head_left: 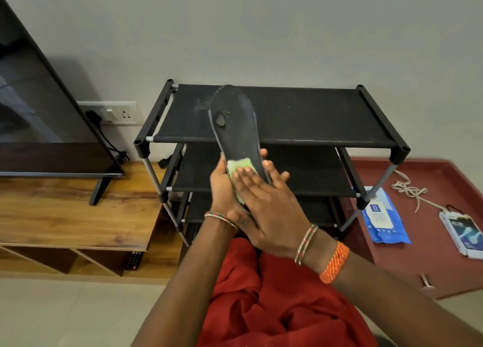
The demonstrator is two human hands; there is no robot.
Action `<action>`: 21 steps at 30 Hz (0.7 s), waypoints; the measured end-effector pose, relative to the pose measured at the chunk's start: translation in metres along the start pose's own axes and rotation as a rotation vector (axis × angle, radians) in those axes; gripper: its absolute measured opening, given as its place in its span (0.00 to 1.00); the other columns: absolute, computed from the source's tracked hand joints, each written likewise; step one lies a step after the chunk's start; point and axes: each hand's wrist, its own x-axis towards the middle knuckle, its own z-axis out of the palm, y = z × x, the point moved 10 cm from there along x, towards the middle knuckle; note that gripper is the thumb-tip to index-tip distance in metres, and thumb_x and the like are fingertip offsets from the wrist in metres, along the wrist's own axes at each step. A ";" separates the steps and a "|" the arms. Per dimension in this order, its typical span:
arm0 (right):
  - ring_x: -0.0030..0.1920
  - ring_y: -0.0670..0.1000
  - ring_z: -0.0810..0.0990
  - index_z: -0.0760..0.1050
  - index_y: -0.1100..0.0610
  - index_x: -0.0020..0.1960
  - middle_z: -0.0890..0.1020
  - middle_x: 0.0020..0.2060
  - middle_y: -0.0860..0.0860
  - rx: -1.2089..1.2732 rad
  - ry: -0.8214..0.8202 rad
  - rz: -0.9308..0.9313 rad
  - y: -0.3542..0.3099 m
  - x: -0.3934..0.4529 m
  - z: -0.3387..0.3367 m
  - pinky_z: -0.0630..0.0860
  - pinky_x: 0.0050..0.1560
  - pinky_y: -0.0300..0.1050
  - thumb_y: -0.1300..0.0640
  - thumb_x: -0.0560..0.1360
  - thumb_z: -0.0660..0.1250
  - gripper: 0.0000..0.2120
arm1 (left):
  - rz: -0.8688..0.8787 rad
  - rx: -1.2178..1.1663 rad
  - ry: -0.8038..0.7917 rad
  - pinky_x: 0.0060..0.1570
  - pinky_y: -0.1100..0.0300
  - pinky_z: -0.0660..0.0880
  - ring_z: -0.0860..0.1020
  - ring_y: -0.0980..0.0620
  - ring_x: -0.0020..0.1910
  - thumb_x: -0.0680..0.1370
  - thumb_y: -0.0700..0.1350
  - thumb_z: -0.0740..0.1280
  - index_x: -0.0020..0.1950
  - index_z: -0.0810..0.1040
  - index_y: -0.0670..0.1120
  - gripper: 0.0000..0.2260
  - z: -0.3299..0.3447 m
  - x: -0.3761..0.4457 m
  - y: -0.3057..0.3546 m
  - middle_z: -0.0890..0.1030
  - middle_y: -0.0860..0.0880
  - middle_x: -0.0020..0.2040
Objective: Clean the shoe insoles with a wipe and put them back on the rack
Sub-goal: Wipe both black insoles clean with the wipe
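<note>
A dark grey insole [235, 121] stands tilted in front of the black shoe rack [313, 116], toe end up. My left hand [222, 187] grips its heel end from the left, with fingertips showing past the right edge. My right hand [264, 202] lies flat with straight fingers on a pale green wipe [236, 166], pressing it against the insole's lower part. Most of the wipe is hidden under my right hand.
A blue pack of wipes [383, 216] and a white packet [462, 231] lie on the maroon surface [418, 268] at right, beside a cord [407, 189]. A wooden TV unit [73, 210] with a television [39, 111] stands at left. Red cloth [274, 307] covers my lap.
</note>
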 end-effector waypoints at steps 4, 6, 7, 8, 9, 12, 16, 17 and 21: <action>0.73 0.58 0.61 0.63 0.64 0.71 0.68 0.70 0.61 -0.007 -0.011 0.053 0.010 0.020 0.003 0.44 0.73 0.54 0.38 0.78 0.41 0.36 | -0.004 0.030 0.046 0.67 0.39 0.65 0.81 0.43 0.48 0.80 0.60 0.50 0.55 0.79 0.37 0.29 -0.006 0.002 -0.009 0.82 0.41 0.50; 0.73 0.59 0.61 0.63 0.64 0.72 0.66 0.70 0.61 0.020 -0.024 0.014 0.003 0.013 0.007 0.48 0.72 0.58 0.38 0.78 0.36 0.38 | 0.001 -0.095 0.002 0.62 0.39 0.71 0.80 0.45 0.48 0.80 0.61 0.49 0.56 0.78 0.38 0.30 -0.004 0.007 0.006 0.81 0.44 0.49; 0.73 0.57 0.60 0.62 0.64 0.72 0.66 0.71 0.61 0.028 -0.043 -0.020 -0.003 0.007 0.009 0.49 0.72 0.57 0.37 0.78 0.36 0.39 | 0.014 -0.148 -0.023 0.59 0.38 0.73 0.79 0.46 0.48 0.80 0.61 0.48 0.57 0.77 0.39 0.29 -0.003 0.010 0.014 0.80 0.45 0.49; 0.74 0.56 0.60 0.61 0.64 0.73 0.65 0.71 0.60 0.028 -0.053 -0.054 -0.007 0.002 0.009 0.49 0.73 0.55 0.36 0.77 0.36 0.39 | 0.027 -0.166 -0.014 0.57 0.38 0.74 0.78 0.47 0.48 0.80 0.62 0.48 0.57 0.77 0.40 0.29 -0.006 0.012 0.020 0.79 0.46 0.49; 0.74 0.54 0.59 0.60 0.63 0.73 0.65 0.71 0.59 0.027 -0.055 -0.069 -0.007 0.001 0.008 0.48 0.74 0.54 0.36 0.77 0.38 0.39 | 0.020 -0.163 -0.017 0.57 0.39 0.74 0.79 0.47 0.47 0.80 0.62 0.49 0.56 0.77 0.40 0.29 -0.005 0.013 0.021 0.79 0.46 0.48; 0.74 0.54 0.58 0.60 0.63 0.73 0.65 0.72 0.59 0.038 -0.022 0.009 0.010 0.016 0.004 0.45 0.74 0.53 0.36 0.77 0.40 0.38 | -0.014 0.022 0.014 0.57 0.43 0.75 0.81 0.45 0.47 0.80 0.59 0.50 0.58 0.77 0.37 0.28 -0.005 0.011 0.003 0.81 0.43 0.49; 0.76 0.52 0.53 0.55 0.62 0.75 0.60 0.74 0.57 0.015 -0.012 0.014 0.016 0.023 0.001 0.43 0.75 0.52 0.35 0.77 0.39 0.38 | -0.006 0.065 0.028 0.55 0.46 0.76 0.82 0.44 0.46 0.81 0.56 0.50 0.50 0.81 0.37 0.28 0.004 0.009 0.009 0.82 0.41 0.48; 0.76 0.52 0.53 0.55 0.62 0.75 0.60 0.74 0.57 0.009 -0.024 -0.018 0.012 0.017 0.001 0.44 0.74 0.53 0.35 0.77 0.39 0.38 | -0.002 0.012 0.001 0.56 0.44 0.75 0.82 0.44 0.46 0.80 0.57 0.50 0.49 0.82 0.38 0.28 0.008 0.011 0.017 0.82 0.42 0.47; 0.75 0.53 0.57 0.58 0.61 0.74 0.63 0.73 0.57 -0.079 -0.051 -0.087 0.010 0.009 -0.002 0.47 0.74 0.56 0.34 0.77 0.40 0.38 | 0.077 -0.085 0.024 0.49 0.42 0.79 0.81 0.45 0.47 0.80 0.61 0.50 0.55 0.78 0.39 0.28 0.004 0.017 0.042 0.80 0.43 0.49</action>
